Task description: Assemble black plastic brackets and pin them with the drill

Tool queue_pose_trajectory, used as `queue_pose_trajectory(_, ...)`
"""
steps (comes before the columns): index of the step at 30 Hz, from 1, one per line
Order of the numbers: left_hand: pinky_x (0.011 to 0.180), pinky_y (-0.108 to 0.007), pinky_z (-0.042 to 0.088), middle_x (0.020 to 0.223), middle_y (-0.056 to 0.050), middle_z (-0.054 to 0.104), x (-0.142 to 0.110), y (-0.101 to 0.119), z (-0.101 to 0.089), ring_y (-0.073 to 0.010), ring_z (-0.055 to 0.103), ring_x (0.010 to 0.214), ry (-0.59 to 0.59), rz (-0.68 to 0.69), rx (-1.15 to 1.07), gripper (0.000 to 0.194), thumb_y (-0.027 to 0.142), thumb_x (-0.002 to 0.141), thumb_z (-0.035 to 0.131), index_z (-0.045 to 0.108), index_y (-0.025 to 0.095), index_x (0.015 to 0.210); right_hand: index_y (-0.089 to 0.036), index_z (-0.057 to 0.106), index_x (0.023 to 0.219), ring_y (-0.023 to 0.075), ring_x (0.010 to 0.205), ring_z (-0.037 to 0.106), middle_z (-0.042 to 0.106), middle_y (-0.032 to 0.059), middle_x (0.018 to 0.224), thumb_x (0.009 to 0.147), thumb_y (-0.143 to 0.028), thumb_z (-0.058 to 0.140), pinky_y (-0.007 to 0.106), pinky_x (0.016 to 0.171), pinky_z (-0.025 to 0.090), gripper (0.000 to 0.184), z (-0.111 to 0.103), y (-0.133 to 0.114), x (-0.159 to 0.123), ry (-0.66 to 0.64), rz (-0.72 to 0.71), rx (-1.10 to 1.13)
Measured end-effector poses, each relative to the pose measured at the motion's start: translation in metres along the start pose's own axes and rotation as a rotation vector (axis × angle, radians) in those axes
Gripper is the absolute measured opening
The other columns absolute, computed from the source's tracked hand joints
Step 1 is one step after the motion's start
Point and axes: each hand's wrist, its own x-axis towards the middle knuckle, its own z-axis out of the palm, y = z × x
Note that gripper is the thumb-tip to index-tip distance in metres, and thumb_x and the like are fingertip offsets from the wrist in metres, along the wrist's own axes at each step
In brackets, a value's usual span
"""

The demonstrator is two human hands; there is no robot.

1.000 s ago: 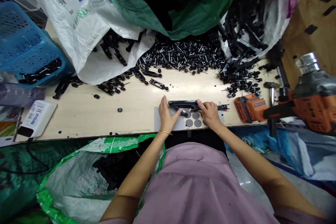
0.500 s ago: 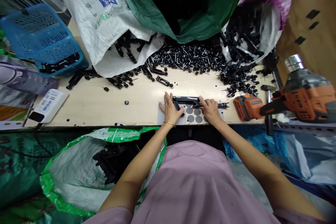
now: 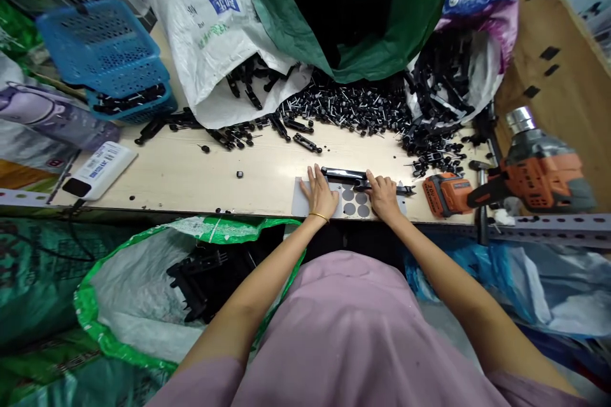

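Observation:
My left hand (image 3: 319, 194) lies over the left end of a black hinged plastic arm (image 3: 344, 173), fingers stretched out and apart. The palm hides that end and the short swinging leg seen earlier. My right hand (image 3: 383, 196) is closed on the arm's right part, with index finger and thumb near its joint. From under the right fingers a slim forked black piece (image 3: 405, 190) sticks out to the right. Both hands rest above a grey sheet (image 3: 299, 197) with dark round discs (image 3: 349, 208) at the table's front edge.
A heap of black-headed metal pins (image 3: 358, 105) spreads along the back. Behind it stand a white sack (image 3: 210, 57), a green sack (image 3: 415, 32) and a bag of black parts (image 3: 443, 76). To the right lie an orange battery (image 3: 449, 194), a hammer (image 3: 481, 203) and a power tool (image 3: 544, 172).
The black leg that stuck out below the arm has swung in under my left hand. My left hand has moved right, over the arm's end. My right hand keeps its hold; the view has shifted.

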Motion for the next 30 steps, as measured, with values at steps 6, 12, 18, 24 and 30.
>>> queue_pose_trajectory(6,0.112,-0.056,0.002,0.153,-0.020,0.012,0.011,0.022,0.012,-0.0272,0.001,0.143,0.033,-0.113,-0.043,0.090,0.017,0.069,0.046,-0.003,0.001,0.144,-0.014,0.028,0.142,0.0274,0.088,0.040,0.051,0.0151,0.101,0.092,-0.025,0.036,0.041,0.075,0.031,0.052,0.005,-0.022,-0.002,0.055,0.195,-0.046)
queue_pose_trajectory(12,0.108,-0.060,-0.010,0.153,-0.018,0.011,0.021,-0.005,0.001,-0.0271,-0.003,0.143,-0.098,0.094,0.021,0.092,0.019,0.067,0.048,0.000,0.002,0.144,-0.016,0.032,0.140,0.0270,0.092,0.041,0.053,0.0133,0.104,0.092,-0.028,0.039,0.040,0.079,0.032,0.049,-0.003,0.017,0.004,-0.048,-0.110,0.046)
queue_pose_trajectory(18,0.107,-0.064,-0.005,0.154,-0.017,0.007,0.010,-0.004,-0.023,-0.0310,-0.003,0.143,-0.132,0.044,-0.039,0.094,0.021,0.070,0.050,-0.005,0.008,0.146,-0.015,0.034,0.138,0.0259,0.090,0.045,0.055,0.0117,0.098,0.091,-0.028,0.043,0.039,0.080,0.035,0.050,-0.008,0.025,0.007,-0.027,-0.113,0.158)
queue_pose_trajectory(24,0.104,-0.044,0.031,0.130,-0.013,0.054,0.038,0.009,-0.090,-0.0295,0.046,0.123,-0.524,0.375,-0.192,0.063,0.053,0.084,0.044,0.041,0.016,0.135,-0.022,0.038,0.136,0.0217,0.091,0.051,0.061,0.0076,0.096,0.090,-0.020,0.045,0.039,0.087,0.035,0.047,-0.043,0.021,0.006,-0.113,-0.437,0.338)
queue_pose_trajectory(30,0.055,-0.027,0.045,0.058,-0.005,0.061,0.025,0.035,-0.072,-0.0156,0.057,0.051,-1.132,0.027,-0.684,0.072,0.074,0.081,0.027,0.066,0.013,0.086,-0.022,0.047,0.126,0.0211,0.109,0.053,0.060,0.0095,0.114,0.089,-0.026,0.052,0.043,0.101,0.034,0.038,-0.094,0.011,0.015,0.091,-0.397,0.621)
